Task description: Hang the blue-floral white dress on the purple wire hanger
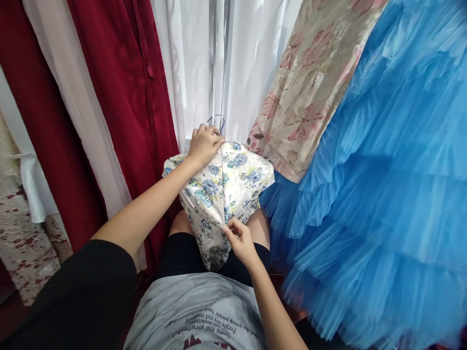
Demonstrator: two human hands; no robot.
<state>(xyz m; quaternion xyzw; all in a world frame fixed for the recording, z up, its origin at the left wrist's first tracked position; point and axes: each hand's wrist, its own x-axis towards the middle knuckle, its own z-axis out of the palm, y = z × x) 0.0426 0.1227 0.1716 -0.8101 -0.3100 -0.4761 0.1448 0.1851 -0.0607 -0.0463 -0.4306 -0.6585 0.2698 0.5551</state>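
In front of my legs hangs a white dress with blue flowers (241, 170), a seam or zipper line running down its middle. A thin dark hanger hook (222, 125) shows just above its neckline. My left hand (205, 145) is closed on the top edge of the dress, at the upper end of that centre line. Lower down, my right hand (239, 238) pinches the centre line between thumb and finger; whether it grips a small zipper pull is too small to make out. The lower part of the dress falls between my thighs.
White cloth (189, 63) hangs behind the dress. To the left are dark red drapes (120, 97) and a pale strip of fabric (73, 92). On the right hang a beige floral garment (302, 112) and a wide, layered blue tulle gown (383, 204).
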